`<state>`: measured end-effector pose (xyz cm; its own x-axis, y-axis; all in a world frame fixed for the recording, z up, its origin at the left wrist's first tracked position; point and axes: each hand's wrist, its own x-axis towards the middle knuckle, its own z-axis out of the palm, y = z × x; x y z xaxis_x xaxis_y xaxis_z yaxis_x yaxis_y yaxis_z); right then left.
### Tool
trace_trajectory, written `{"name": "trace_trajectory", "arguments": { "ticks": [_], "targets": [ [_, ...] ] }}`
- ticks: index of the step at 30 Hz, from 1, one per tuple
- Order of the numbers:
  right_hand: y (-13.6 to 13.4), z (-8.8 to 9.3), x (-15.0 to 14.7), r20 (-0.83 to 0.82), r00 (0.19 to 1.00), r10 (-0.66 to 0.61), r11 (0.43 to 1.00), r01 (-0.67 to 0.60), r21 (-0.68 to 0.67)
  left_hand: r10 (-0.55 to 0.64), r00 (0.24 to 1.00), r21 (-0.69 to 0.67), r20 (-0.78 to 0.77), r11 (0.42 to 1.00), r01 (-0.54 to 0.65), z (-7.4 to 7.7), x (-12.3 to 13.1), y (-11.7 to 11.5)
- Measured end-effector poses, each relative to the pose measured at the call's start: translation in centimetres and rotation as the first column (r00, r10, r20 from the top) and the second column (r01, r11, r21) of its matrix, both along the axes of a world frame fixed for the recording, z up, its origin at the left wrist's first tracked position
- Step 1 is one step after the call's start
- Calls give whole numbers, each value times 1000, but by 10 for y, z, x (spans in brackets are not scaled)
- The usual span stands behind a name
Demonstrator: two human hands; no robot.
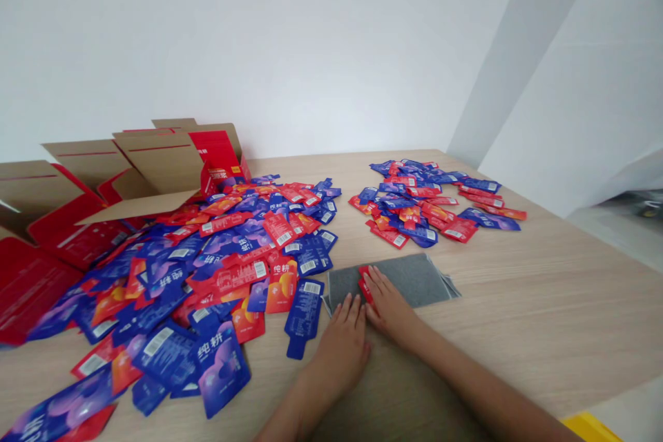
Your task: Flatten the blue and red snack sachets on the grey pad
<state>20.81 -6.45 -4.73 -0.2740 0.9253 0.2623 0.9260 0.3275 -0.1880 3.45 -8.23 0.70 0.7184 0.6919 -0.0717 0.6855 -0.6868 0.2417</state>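
On the wooden table (518,304), left hand (344,331) lies flat and empty, right hand (386,304) presses a red packet (364,280) onto near grey sheets (409,280); the loose sheets risk sliding.

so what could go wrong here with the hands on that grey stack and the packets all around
1. The right hand presses a red packet onto the grey stack, whose sheets already fan out at the right corner; a push could splay them further.
2. The big pile lies close to the left hand, so a sweep of the arm may drag loose packets along.
3. Packets at the near left sit by the table edge and might slide off.
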Motion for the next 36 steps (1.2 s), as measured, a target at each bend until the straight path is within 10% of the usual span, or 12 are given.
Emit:
{"name": "trace_trajectory", "arguments": {
  "ticks": [8, 13, 18, 25, 36],
  "targets": [
    [19, 34, -1, -118, 986, 116, 993, -119, -15, 32, 999, -58, -13, 998, -32, 3, 2, 0],
    [23, 54, 61, -216, 966, -143, 989, 129, -76, 14, 999, -81, -41, 997, -17, 5, 1, 0],
    [0, 33, 92, -120, 982, -144, 989, 146, 11, 13, 999, -104, -36, 994, -16, 7, 0, -1],
    [9, 9, 42, -19, 1000, -20, 1000, 20, 5, 19, 999, -114, -33, 993, -23, 7, 0, -1],
    [58, 85, 23, -155, 975, -156, 945, 102, -309, 28, 999, -155, 18, 988, -25, 3, -1, -2]
  ]
}}
